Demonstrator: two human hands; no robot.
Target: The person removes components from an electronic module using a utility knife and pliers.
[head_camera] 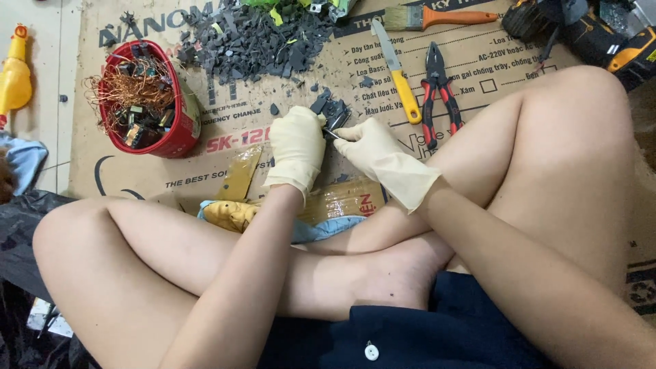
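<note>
Small dark plastic-and-metal part (333, 113) is sitting on the cardboard sheet (225, 171) between both gloved hands, 6 o'clock of the black scrap pile (256, 41). Probably light, rigid, brittle, sharp-edged (grip the body). Left hand (297, 147) fingers are curling shut on it; right hand (376, 147) fingertips are pinching its edge.

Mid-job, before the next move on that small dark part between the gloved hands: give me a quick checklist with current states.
1. Both hands gloved: left hand, right hand: ok.
2. Small dark part held by both hands: ok.
3. Exact finger grip on the part: cannot tell.
4. Pliers and yellow-handled knife lie apart from the hands on the cardboard: ok.
5. Red bucket of copper wire stands upright: ok.
6. Bare legs near sharp dark fragments: not ok.
</note>
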